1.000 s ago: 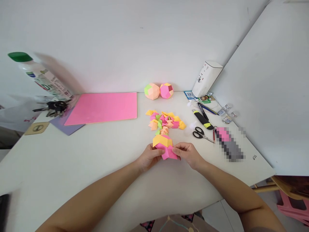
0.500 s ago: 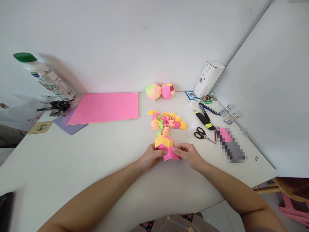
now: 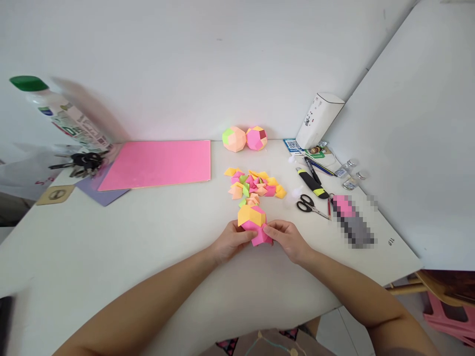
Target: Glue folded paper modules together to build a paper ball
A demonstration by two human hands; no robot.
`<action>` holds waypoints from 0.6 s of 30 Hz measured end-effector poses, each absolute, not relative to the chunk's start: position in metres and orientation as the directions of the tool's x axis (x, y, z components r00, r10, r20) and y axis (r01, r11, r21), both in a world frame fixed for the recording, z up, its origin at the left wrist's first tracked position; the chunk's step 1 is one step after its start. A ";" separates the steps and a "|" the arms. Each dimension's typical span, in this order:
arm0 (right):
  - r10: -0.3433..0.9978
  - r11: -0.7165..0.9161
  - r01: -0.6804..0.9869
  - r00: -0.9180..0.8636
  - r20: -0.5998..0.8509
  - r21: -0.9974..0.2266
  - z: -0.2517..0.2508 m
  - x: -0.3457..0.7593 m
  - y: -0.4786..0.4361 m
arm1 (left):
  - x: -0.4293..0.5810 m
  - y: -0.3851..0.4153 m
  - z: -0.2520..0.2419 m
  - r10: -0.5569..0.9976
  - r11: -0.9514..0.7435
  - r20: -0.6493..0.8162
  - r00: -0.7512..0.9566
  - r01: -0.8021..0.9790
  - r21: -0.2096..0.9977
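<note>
Between my hands is a partly formed folded-paper ball (image 3: 252, 215), yellow-orange on top and pink below. My left hand (image 3: 230, 242) grips its left side, the thumb lying across the pink paper. On the right, my right hand (image 3: 289, 239) pinches the pink edge between thumb and fingers. The fingertips behind the paper are hidden. Just beyond the ball lies a loose pile of folded paper pieces (image 3: 256, 184) in yellow, pink, green and peach. Two finished-looking paper balls, one peach and green (image 3: 234, 139) and one mostly pink (image 3: 256, 138), sit against the wall.
A pink sheet (image 3: 159, 163) lies on the left over a purple one (image 3: 104, 195), near keys (image 3: 85, 160) and a green-capped bottle (image 3: 70, 116). On the right are scissors (image 3: 310, 205), a utility knife (image 3: 313, 184), pens, small glass jars (image 3: 351, 182) and a white box-like container (image 3: 319, 120).
The view has shifted slightly. My right thumb and fingers have moved a little along the pink edge, and the paper ball stays held in both hands.
</note>
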State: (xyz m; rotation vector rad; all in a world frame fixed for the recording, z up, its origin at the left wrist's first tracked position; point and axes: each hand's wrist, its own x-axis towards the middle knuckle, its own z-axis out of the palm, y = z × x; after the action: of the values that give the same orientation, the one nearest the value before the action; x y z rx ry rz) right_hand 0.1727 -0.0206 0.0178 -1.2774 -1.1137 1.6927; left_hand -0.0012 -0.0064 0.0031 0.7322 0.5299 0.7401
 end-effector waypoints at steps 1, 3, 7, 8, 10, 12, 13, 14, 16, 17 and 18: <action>0.919 -0.345 -0.050 -0.223 -0.326 -0.937 0.018 0.172 -0.021 | -0.001 -0.006 0.002 0.752 0.509 -0.165 0.638 -0.405 0.760; 0.937 -0.305 -0.047 -0.190 -0.292 -0.951 0.017 0.171 -0.023 | -0.001 -0.007 -0.002 0.750 0.483 -0.154 0.643 -0.374 0.792; 0.967 -0.209 -0.033 -0.152 -0.202 -0.977 0.016 0.168 -0.027 | 0.001 -0.008 -0.009 0.772 0.438 -0.170 0.612 -0.320 0.840; 0.972 -0.185 -0.033 -0.154 -0.178 -0.982 0.016 0.168 -0.028 | 0.002 -0.008 -0.009 0.781 0.438 -0.179 0.598 -0.320 0.840; 0.975 -0.149 -0.045 -0.175 -0.139 -0.988 0.015 0.166 -0.029 | 0.003 -0.010 -0.009 0.793 0.438 -0.193 0.578 -0.321 0.840; 0.969 -0.143 -0.068 -0.215 -0.125 -0.987 0.016 0.166 -0.030 | 0.003 -0.010 -0.007 0.798 0.437 -0.203 0.567 -0.314 0.843; 0.964 -0.147 -0.078 -0.235 -0.125 -0.986 0.016 0.166 -0.030 | 0.003 -0.011 -0.006 0.800 0.436 -0.204 0.564 -0.313 0.844; 0.959 -0.153 -0.086 -0.252 -0.127 -0.984 0.016 0.166 -0.030 | 0.003 -0.011 -0.005 0.802 0.433 -0.201 0.563 -0.316 0.844; 0.953 -0.160 -0.093 -0.275 -0.129 -0.983 0.017 0.167 -0.029 | 0.003 -0.011 -0.004 0.805 0.426 -0.185 0.564 -0.332 0.842; 0.952 -0.160 -0.089 -0.277 -0.130 -0.983 0.017 0.167 -0.029 | 0.003 -0.010 -0.004 0.806 0.423 -0.177 0.565 -0.340 0.840; 0.952 -0.160 -0.082 -0.276 -0.132 -0.984 0.018 0.168 -0.029 | 0.003 -0.010 -0.004 0.806 0.421 -0.171 0.567 -0.345 0.839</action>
State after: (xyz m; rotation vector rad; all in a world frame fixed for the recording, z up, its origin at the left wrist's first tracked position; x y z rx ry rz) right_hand 0.1676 -0.0288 0.0178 -1.0970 -1.2532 1.5684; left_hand 0.0029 -0.0100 -0.0043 0.8537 0.6249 0.7824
